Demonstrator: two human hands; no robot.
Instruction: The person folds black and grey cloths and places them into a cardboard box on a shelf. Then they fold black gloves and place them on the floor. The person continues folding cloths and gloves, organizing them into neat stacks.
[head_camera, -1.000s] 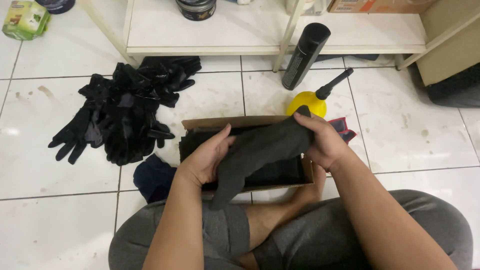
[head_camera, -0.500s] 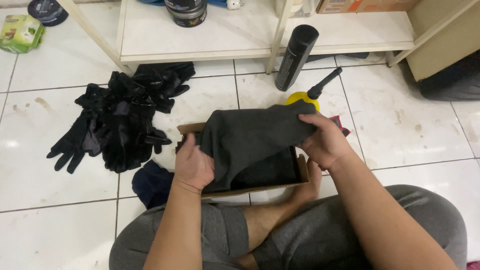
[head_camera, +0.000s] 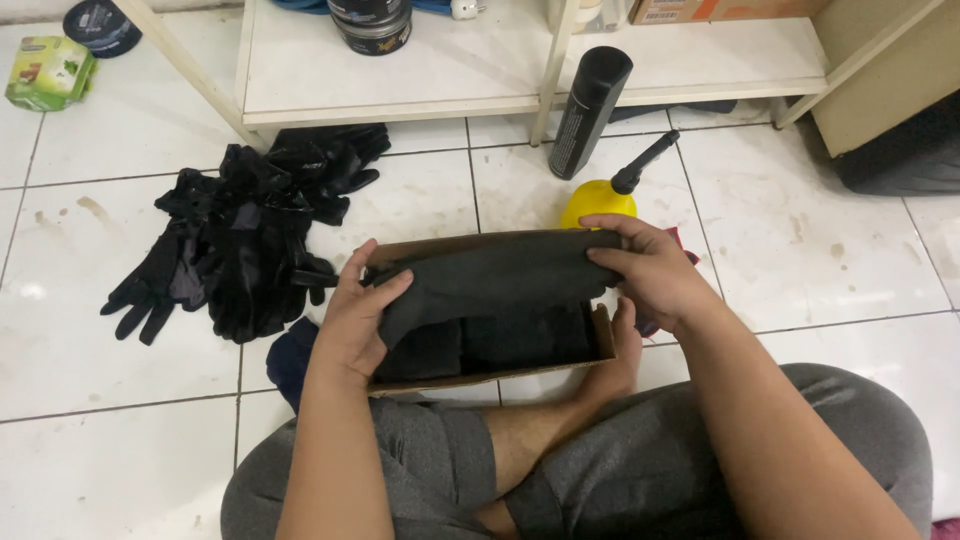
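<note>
Left hand (head_camera: 352, 320) and right hand (head_camera: 648, 268) both closed on dark folded cloth (head_camera: 500, 275), stretched flat across open cardboard box (head_camera: 604, 338) on floor; box already holds more dark cloths; pile of black gloves (head_camera: 235, 235) left of box; yellow spray bottle (head_camera: 600, 196) behind it

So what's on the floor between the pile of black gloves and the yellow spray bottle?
In the head view, the cardboard box sits between the pile of black gloves and the yellow spray bottle, with both hands stretching a dark cloth over it.
</note>
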